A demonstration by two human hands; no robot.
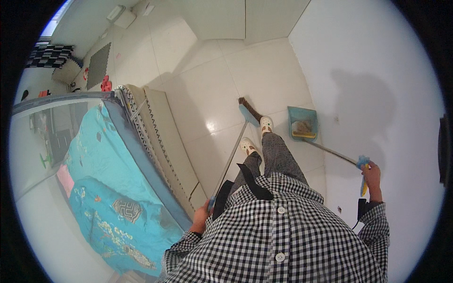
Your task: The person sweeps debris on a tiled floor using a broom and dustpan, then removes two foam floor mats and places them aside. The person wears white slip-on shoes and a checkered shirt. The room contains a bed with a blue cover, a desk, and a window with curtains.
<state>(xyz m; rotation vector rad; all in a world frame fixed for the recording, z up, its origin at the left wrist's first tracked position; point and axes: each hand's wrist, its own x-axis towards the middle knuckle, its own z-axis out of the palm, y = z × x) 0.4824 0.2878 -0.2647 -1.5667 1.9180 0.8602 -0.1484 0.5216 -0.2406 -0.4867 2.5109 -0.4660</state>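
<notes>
My left hand (pixel 202 216) grips the upper end of a long-handled broom (pixel 230 155) at my left side. The broom's blue head with dark brown bristles (pixel 250 110) rests on the floor just beyond my feet. Out to the right, my right hand (pixel 372 177) is closed around the handle of a long-handled dustpan (pixel 331 152), near its blue and yellow top. The blue-green pan (pixel 303 112) is down on the tiles by the wall, with a clump of greyish-brown debris (pixel 303 126) inside.
A bed with a turquoise floral cover (pixel 116 198) and a mesh canopy stands on the left. A white wall (pixel 396 141) rises close on the right. Pale cabinet doors (pixel 244 17) are ahead. A grey foam mat (pixel 99 65) and red slippers (pixel 106 84) lie past the bed.
</notes>
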